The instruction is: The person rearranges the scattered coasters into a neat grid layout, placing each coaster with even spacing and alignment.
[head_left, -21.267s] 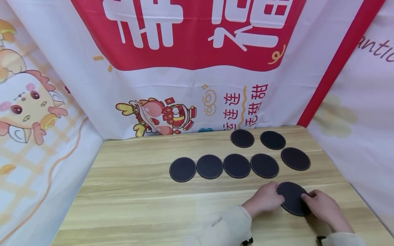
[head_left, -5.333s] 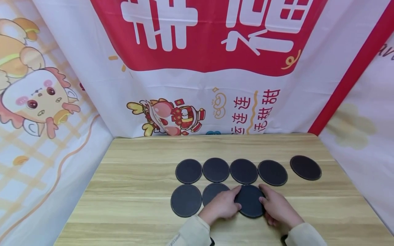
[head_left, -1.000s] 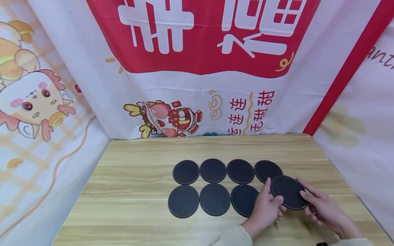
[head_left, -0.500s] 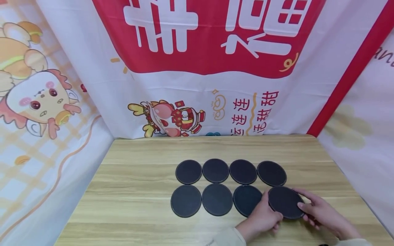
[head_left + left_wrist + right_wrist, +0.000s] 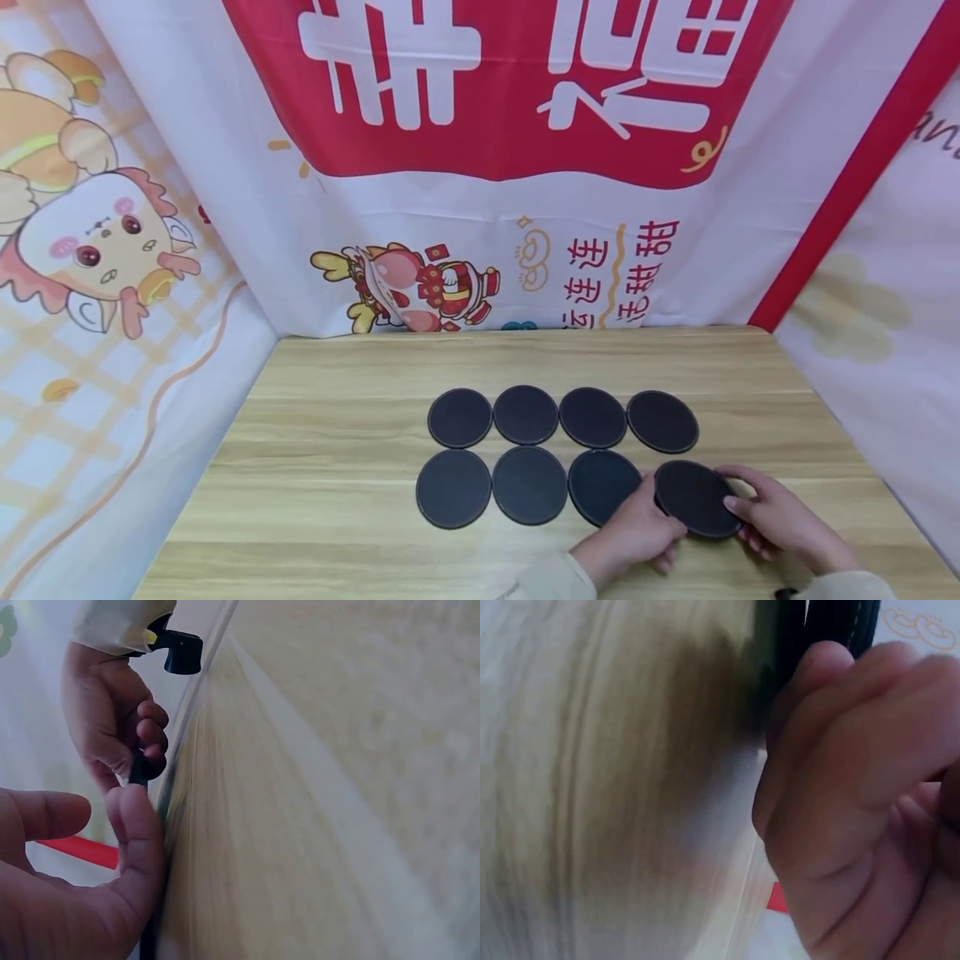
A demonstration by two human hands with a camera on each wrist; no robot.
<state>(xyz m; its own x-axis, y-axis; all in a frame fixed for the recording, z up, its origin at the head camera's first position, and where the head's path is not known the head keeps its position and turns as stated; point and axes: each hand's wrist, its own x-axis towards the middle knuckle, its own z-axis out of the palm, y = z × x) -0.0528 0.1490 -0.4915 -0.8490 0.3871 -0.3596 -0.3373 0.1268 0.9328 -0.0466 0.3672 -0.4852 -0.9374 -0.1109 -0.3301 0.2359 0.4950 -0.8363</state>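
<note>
A round black coaster (image 5: 698, 498) with a stitched rim lies at the right end of the nearer row, slightly tilted in the head view. My right hand (image 5: 780, 515) pinches its right edge, thumb on top and fingers underneath. At its left edge is my left hand (image 5: 633, 529), fingertips right at the rim; in the left wrist view that hand's thumb (image 5: 64, 814) stands apart from its fingers. The left hand partly covers the neighbouring coaster (image 5: 602, 483). In the right wrist view, curled fingers (image 5: 855, 750) of the right hand are close beside a stitched black edge (image 5: 862, 626).
Two more black coasters (image 5: 453, 488) (image 5: 529, 485) continue the nearer row leftward. Behind them several coasters (image 5: 592, 417) form a second row, edge to edge. All rest on a wood-grain table (image 5: 315, 500). Printed cloth (image 5: 480, 208) hangs at the back and both sides.
Over the last second both hands brought the coaster nearer and lower, beside the nearer row. Earlier, coasters scattered at the right and back were moved into two rows.
</note>
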